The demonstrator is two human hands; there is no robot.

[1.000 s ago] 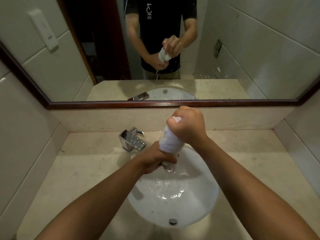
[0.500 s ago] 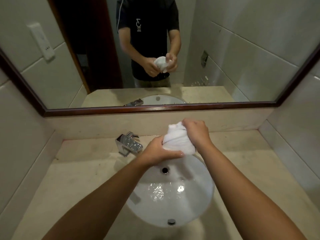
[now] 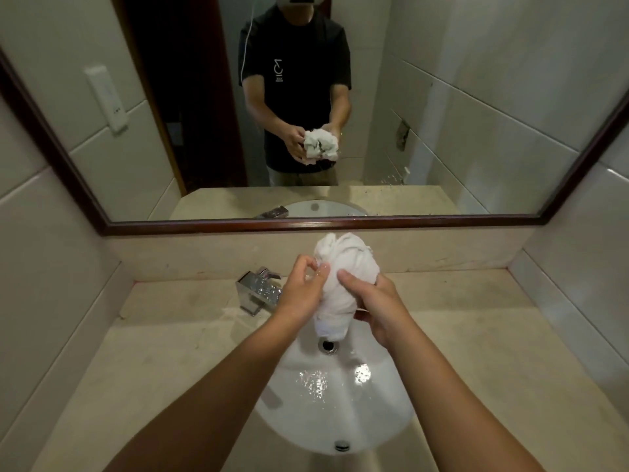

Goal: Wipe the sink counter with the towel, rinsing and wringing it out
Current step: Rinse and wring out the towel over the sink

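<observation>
I hold the white towel [image 3: 335,284] bunched up between both hands, above the far edge of the white sink basin [image 3: 340,403]. My right hand [image 3: 377,306] wraps the lower right side of the bundle, thumb pressed across the cloth and fingers curled behind it. My left hand [image 3: 303,291] is at the towel's left side, its fingertips pinching a fold near the upper part of the bundle, with the other fingers loosely bent. The top of the towel puffs out above both hands, in front of the low backsplash; its lower end hangs just over the overflow hole [image 3: 327,345] in the basin wall. Water glistens in the bowl, and the drain [image 3: 341,446] sits at the near side. The chrome faucet [image 3: 260,291] stands on the beige counter [image 3: 177,335] just left of my left hand. On the far wall the dark-framed mirror [image 3: 442,97] reflects my arms, the towel and the basin.
</observation>
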